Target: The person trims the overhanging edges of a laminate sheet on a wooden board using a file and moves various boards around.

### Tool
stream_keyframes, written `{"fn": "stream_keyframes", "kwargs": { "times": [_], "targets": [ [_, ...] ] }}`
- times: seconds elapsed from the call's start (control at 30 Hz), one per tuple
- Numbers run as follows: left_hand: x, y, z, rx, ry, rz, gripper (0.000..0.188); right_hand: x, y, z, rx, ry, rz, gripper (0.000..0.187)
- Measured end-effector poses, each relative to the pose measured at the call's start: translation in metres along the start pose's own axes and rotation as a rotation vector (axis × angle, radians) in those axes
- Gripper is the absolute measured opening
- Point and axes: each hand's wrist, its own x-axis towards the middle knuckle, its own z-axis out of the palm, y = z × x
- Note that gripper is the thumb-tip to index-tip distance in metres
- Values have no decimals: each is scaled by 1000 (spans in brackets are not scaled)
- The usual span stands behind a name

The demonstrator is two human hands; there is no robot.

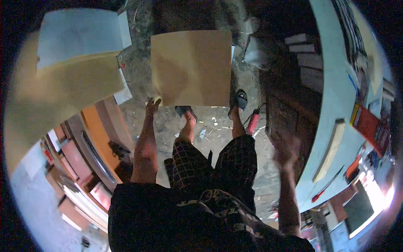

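A flat, square brown board (193, 69), cardboard or thin wood, is in front of my feet. My left hand (153, 105) is at its near left corner, with the fingers closed on the edge. Out to the right, my right hand (287, 149) is apart from the board, in front of a dark wooden cabinet (289, 113). Motion smears its fingers, so I cannot make out whether it holds anything.
A red cylindrical tool with a cord (253, 122) lies beside my right foot. Debris litters the floor. On the right, a pale bench (331, 96) bears a wooden strip (329, 151) and a red-handled screwdriver (325, 187). Large panels (79, 84) and several boards (98, 134) stand left.
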Motion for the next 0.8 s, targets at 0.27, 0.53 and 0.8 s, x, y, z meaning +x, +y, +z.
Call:
{"fn": "stream_keyframes", "kwargs": {
  "times": [0.27,0.53,0.8],
  "targets": [
    [12,-8,31,-536,-104,217,70,126,-6,316,980,-425,571,63],
    [10,35,17,-883,-99,122,59,135,26,358,944,-388,633,52],
    [-18,105,-48,-369,-114,256,52,134,17,256,943,-345,517,61]
  ]
}}
